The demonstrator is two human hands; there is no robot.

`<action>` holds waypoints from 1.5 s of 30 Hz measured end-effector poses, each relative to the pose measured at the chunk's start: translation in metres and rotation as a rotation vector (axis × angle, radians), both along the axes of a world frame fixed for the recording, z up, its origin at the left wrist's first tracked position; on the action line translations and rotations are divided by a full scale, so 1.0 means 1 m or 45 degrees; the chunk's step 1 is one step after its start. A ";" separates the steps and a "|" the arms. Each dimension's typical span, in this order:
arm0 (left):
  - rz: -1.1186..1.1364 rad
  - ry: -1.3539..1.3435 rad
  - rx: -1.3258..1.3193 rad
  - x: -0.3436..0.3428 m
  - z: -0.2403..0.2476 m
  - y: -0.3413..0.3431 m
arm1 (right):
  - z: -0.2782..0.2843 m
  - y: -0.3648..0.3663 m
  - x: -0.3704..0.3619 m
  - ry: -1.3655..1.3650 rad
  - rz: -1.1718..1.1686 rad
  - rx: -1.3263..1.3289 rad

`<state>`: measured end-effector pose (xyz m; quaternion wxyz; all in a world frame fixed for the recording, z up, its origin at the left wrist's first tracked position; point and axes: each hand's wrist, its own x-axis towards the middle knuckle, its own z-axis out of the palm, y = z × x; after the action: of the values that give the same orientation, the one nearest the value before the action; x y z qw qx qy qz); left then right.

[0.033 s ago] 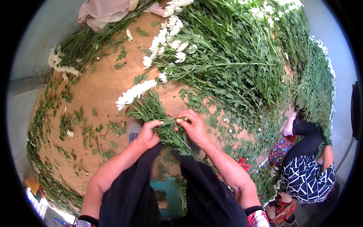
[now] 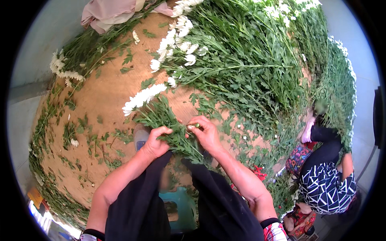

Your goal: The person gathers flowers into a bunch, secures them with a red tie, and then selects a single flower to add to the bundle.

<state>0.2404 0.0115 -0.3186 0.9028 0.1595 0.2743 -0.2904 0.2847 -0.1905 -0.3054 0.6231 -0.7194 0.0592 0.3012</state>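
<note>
Between my knees, a bunch of white chrysanthemums (image 2: 161, 120) slants from the white flower heads at upper left to the leafy stems at lower right. My left hand (image 2: 159, 140) is closed round the stems from the left, its thumb lying along the greenery and some fingertips showing past it. On the other side, my right hand (image 2: 204, 132) is pinched, with a small green piece (image 2: 197, 125) between thumb and fingers. It looks like a stem end or bud, too small to be sure. The right fingertips are close beside the bunch.
A large heap of white-flowered stems (image 2: 245, 60) covers the upper right. Stripped leaves lie scattered over the brown ground sheet (image 2: 104, 88). A pink cloth (image 2: 106, 14) lies at the top left. Another person (image 2: 327, 186) sits low at the right. A teal stool (image 2: 187, 205) is beneath me.
</note>
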 end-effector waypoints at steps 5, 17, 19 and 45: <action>-0.035 0.111 0.112 -0.013 -0.024 0.006 | 0.005 -0.021 -0.021 -0.345 -0.053 -0.197; 0.019 0.285 0.401 -0.013 -0.085 0.079 | 0.052 -0.189 -0.287 0.442 -0.145 -1.053; -0.001 0.193 0.384 -0.006 -0.080 0.080 | 0.033 -0.212 -0.324 0.485 0.055 -1.164; -0.066 0.242 0.068 -0.016 -0.015 0.007 | 0.020 -0.074 0.126 -1.571 0.296 -1.246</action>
<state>0.2247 0.0184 -0.3332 0.8603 0.1622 0.3623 -0.3200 0.4106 -0.2647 -0.2850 0.1214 -0.9500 -0.2465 -0.1485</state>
